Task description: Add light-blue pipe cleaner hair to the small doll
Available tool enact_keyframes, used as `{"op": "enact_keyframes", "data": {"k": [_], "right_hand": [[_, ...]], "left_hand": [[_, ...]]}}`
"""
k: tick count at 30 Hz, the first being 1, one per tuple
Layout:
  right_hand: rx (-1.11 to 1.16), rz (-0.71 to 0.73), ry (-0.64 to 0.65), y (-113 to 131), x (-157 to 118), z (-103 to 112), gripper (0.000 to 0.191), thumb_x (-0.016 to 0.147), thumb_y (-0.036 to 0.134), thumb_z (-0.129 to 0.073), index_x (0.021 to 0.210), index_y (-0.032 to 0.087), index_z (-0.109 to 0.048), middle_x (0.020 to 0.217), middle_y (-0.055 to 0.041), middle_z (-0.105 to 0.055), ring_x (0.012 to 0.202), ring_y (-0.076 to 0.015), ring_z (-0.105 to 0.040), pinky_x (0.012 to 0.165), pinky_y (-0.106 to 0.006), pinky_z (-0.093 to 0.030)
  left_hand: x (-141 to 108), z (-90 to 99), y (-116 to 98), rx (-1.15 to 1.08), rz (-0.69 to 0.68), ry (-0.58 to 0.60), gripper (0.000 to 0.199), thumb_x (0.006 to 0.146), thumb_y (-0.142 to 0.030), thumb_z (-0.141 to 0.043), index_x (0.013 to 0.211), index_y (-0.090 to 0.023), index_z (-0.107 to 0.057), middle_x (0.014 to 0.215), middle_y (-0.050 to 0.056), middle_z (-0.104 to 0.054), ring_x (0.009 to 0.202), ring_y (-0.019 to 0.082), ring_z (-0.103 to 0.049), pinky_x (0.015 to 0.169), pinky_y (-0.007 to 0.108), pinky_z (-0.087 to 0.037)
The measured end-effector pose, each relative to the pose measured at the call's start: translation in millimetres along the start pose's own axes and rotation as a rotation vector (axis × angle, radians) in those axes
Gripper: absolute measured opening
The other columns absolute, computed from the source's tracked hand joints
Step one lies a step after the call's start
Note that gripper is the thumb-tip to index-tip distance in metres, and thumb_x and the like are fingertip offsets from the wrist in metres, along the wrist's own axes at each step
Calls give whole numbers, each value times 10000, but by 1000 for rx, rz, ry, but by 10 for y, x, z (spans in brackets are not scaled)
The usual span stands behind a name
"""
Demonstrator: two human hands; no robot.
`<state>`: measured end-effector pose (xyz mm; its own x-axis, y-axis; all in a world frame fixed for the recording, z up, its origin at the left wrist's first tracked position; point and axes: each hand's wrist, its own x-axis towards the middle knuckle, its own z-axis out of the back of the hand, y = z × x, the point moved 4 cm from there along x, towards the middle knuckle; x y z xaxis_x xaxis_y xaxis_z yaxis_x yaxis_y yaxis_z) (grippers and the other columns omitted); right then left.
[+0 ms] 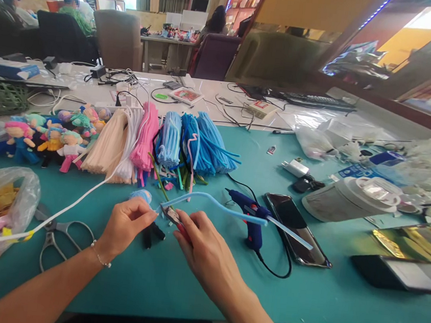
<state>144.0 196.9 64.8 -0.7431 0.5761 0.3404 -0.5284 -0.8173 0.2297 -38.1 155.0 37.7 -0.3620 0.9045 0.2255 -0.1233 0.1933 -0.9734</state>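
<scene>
My left hand [129,224] is closed in a pinch on the end of a light blue pipe cleaner [226,207], whose long part arcs off to the right. In my right hand [206,248] is a pair of small pliers [171,214] with red handles, and their jaws meet the pipe cleaner close to my left fingertips. A light blue fuzzy piece [141,195] shows just behind my left fingers. Two short black fuzzy pieces [153,234] lie beneath my hands; whether they join the blue piece is hidden.
Pipe cleaner bundles [148,139] and several small dolls [20,136] line the mat's back left. Scissors [52,231] and a plastic bag [22,198] lie left. Rightward are a glue gun [249,208], a phone [296,229] and a lidded cup [344,198]. A white cable [76,203] crosses the left side.
</scene>
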Motion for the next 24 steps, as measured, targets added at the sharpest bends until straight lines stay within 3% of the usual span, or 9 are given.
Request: {"op": "enact_keyframes", "data": {"k": [6, 10, 13, 17, 20, 22, 24], "right_hand": [[189, -13, 63, -18, -8, 80, 372, 1065, 317, -343, 1295, 153, -585, 909, -86, -601, 710, -195, -645, 643, -319, -581], [475, -110, 174, -25, 5, 102, 322, 1055, 344, -386, 1022, 185, -664, 808, -32, -555, 658, -157, -590, 638, -269, -532], [733, -220, 302, -30, -9, 64, 478, 1027, 536, -397, 778, 187, -607, 702, 7, -495, 579, -129, -480, 542, -245, -445], [1081, -370, 503, -11, -57, -10, 644, 891, 782, -446, 854, 162, -617, 590, 55, -434, 540, -114, -407, 511, -235, -385], [1034, -353, 471, -15, -51, 7, 665, 890, 793, -429, 851, 160, -630, 611, 47, -440, 552, -116, -412, 516, -238, -384], [859, -283, 379, -28, -42, 32, 612, 959, 709, -393, 831, 166, -644, 678, 17, -481, 582, -124, -454, 539, -244, -414], [657, -192, 274, -39, -50, 40, 533, 1028, 575, -356, 933, 167, -685, 772, -22, -538, 641, -144, -534, 610, -263, -478]], "left_hand": [[-36, 5, 22, 71, -113, 67, 166, 856, -299, -704, 724, -199, -711, 657, 9, -634, 598, 144, -564, 546, 269, -458], [-28, 17, -7, 101, -230, 93, 163, 892, -283, -683, 753, -202, -707, 691, 21, -660, 641, 157, -595, 574, 272, -472], [-22, 17, -29, 117, -282, 105, 154, 911, -276, -667, 780, -205, -704, 710, 22, -666, 671, 158, -609, 613, 270, -485], [-29, 8, -60, 95, -290, 108, 150, 906, -279, -673, 782, -202, -706, 729, 25, -675, 702, 157, -618, 639, 264, -483], [-31, -6, -65, 56, -179, 121, 169, 867, -294, -703, 732, -192, -701, 698, 19, -667, 659, 142, -597, 612, 254, -464], [-30, -25, -40, -13, -6, 156, 217, 819, -331, -736, 674, -181, -680, 640, 7, -633, 585, 121, -555, 556, 243, -437], [-40, -64, 2, -115, 226, 222, 286, 750, -390, -775, 621, -171, -644, 575, -11, -593, 475, 86, -472, 461, 225, -368]]}}
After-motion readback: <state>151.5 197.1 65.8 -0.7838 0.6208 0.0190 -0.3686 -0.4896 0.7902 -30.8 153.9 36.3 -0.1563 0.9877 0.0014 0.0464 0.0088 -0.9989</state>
